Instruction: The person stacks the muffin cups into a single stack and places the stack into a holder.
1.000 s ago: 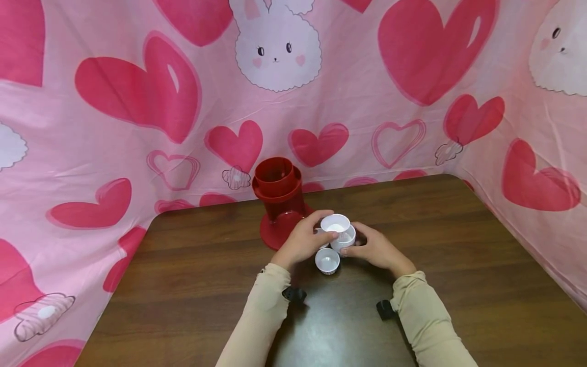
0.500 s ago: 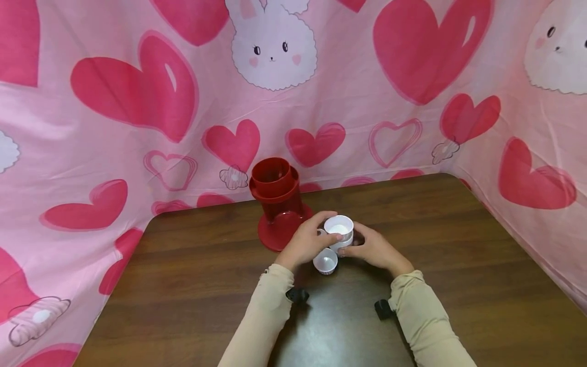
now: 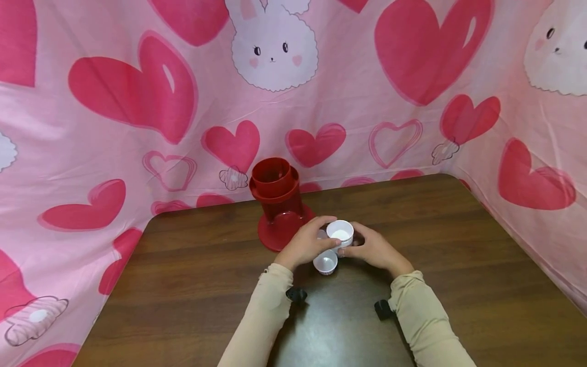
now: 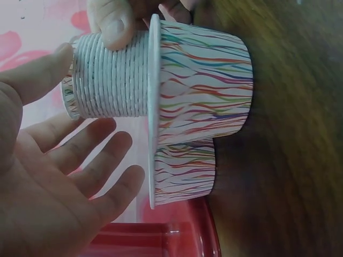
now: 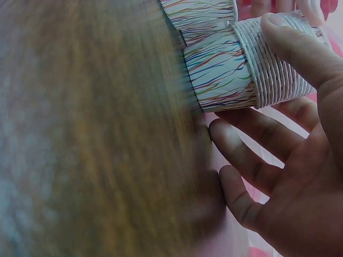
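Observation:
A stack of white paper baking cups (image 3: 340, 232) with thin coloured wavy lines stands between both hands. My left hand (image 3: 304, 243) pinches its top end, thumb on the near side and index finger on the far side. Lower on the stack, my right hand (image 3: 378, 250) holds it from the right. In the right wrist view, the stacked rims (image 5: 273, 64) show as tight ridges above the bottom cup's striped wall (image 5: 220, 72). A single baking cup (image 3: 325, 262) sits upright in front, and another cup (image 3: 322, 234) is partly hidden by the left hand.
A red stand (image 3: 279, 227) with a round base and an open upright tube (image 3: 271, 178) is just behind the left hand. The brown wooden table (image 3: 192, 285) meets a pink heart-print cloth (image 3: 257, 112) at the back and sides.
The upper cups in my left hand have come down and right into the cups my right hand holds, so they now form one nested stack. The right hand has hardly moved.

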A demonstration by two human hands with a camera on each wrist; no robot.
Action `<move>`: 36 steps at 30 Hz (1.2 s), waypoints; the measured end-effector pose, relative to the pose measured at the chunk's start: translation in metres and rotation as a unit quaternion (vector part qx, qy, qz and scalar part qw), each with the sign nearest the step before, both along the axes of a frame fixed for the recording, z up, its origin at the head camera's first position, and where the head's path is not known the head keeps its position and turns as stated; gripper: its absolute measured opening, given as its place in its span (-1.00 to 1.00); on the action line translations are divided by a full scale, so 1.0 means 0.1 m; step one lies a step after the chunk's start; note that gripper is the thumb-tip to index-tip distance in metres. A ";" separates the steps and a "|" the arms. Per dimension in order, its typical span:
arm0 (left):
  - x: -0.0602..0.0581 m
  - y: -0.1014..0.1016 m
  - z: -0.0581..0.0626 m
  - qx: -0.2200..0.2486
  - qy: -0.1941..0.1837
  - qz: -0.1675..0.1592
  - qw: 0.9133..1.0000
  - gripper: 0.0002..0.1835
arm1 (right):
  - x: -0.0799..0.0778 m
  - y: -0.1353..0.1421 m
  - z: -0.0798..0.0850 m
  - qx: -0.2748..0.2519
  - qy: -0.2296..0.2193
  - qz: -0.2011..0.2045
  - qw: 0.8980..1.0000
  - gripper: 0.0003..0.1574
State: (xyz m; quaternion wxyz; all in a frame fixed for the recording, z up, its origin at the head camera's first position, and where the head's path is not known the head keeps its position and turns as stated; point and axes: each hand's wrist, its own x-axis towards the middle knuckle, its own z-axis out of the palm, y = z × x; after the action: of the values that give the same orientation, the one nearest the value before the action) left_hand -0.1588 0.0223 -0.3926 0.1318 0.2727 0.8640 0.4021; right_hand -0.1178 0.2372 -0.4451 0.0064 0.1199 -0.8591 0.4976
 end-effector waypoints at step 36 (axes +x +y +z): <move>-0.13 -0.33 -0.06 -0.027 0.041 0.023 0.999 -0.35 | -0.01 -0.01 -0.01 -0.019 -0.002 -0.004 1.000 -0.21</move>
State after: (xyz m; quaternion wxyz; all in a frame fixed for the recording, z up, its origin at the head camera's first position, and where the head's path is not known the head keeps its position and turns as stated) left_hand -0.1714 -0.0104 -0.3982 0.0943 0.2653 0.8854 0.3699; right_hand -0.1186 0.2364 -0.4460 0.0084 0.1155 -0.8497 0.5143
